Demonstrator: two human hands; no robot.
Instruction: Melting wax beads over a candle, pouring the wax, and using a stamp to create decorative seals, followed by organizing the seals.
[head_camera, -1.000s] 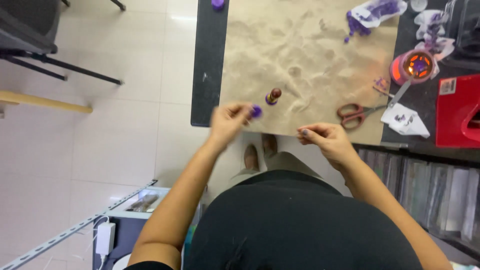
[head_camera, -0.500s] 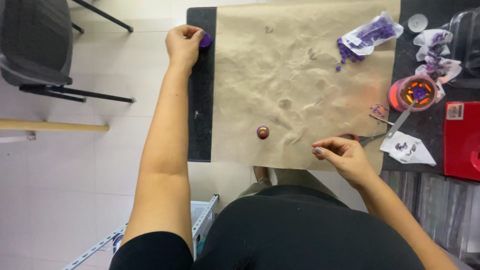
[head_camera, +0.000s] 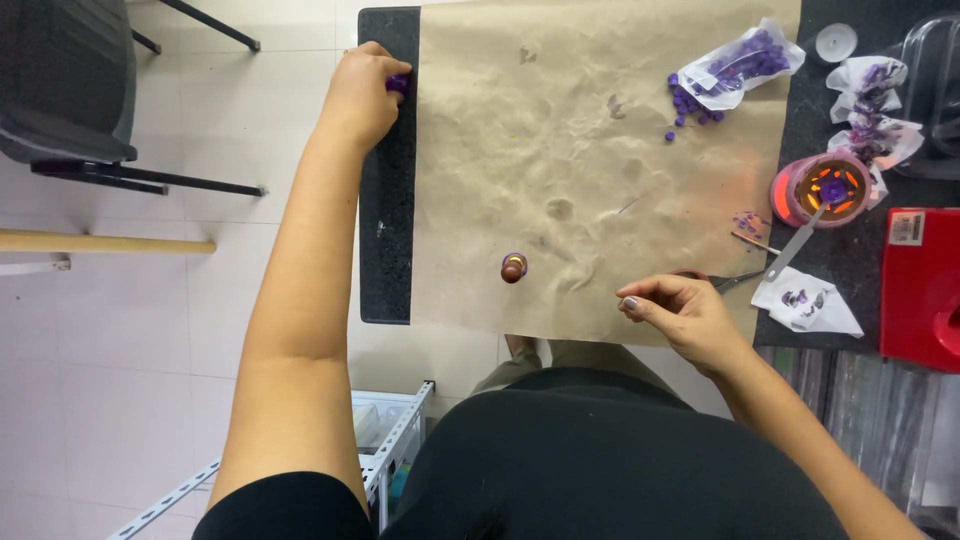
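Observation:
My left hand (head_camera: 362, 92) reaches to the far left corner of the dark table (head_camera: 384, 200) and pinches a small purple piece (head_camera: 397, 84) against the table top. My right hand (head_camera: 682, 318) rests near the front edge of the brown paper sheet (head_camera: 590, 150), fingers curled together, with nothing visible in them. A small brown stamp with a purple base (head_camera: 514, 266) stands upright on the paper between my hands, touched by neither.
A clear bag of purple beads (head_camera: 738, 66) lies at the paper's far right, several beads spilled beside it. A lit round melting pot with a spoon (head_camera: 826, 190), scissors (head_camera: 728, 280), a red box (head_camera: 922, 285) and a chair (head_camera: 70, 90) surround the work area.
My left hand carried the purple piece from near the stamp out to the table's far left corner and stays there. My right hand has barely moved along the paper's front edge.

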